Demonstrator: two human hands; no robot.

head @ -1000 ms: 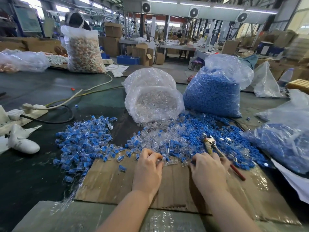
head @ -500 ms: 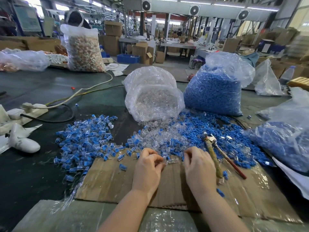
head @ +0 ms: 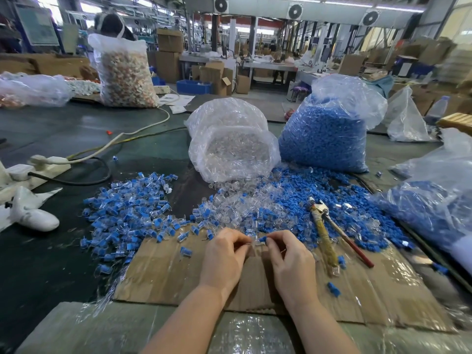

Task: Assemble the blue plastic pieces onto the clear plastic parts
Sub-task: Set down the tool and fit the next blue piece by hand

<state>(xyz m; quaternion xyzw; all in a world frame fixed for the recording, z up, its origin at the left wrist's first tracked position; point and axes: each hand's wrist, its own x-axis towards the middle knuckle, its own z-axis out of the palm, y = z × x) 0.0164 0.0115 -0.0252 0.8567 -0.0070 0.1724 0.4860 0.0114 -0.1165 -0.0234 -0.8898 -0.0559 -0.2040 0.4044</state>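
Note:
My left hand [head: 224, 256] and my right hand [head: 291, 259] meet over the cardboard sheet [head: 178, 277]. The right fingertips pinch a small blue piece [head: 262, 238]. The left fingertips pinch a clear plastic part [head: 251, 243] right beside it; the two nearly touch. Behind the hands lies a heap of loose clear parts [head: 229, 208] mixed with loose blue pieces [head: 339, 198]. A pile of joined blue-and-clear pieces [head: 130, 208] spreads at the left.
A bag of clear parts [head: 232, 141] and a bag of blue pieces [head: 324, 134] stand behind the heaps. Pliers with a red handle [head: 329, 226] lie right of my hands. A power strip and cables [head: 48, 164] sit at left, another blue-filled bag [head: 434, 210] at right.
My right hand came in from the pliers side toward the left hand, now pinching a blue piece. Both hands have lifted slightly and drawn together.

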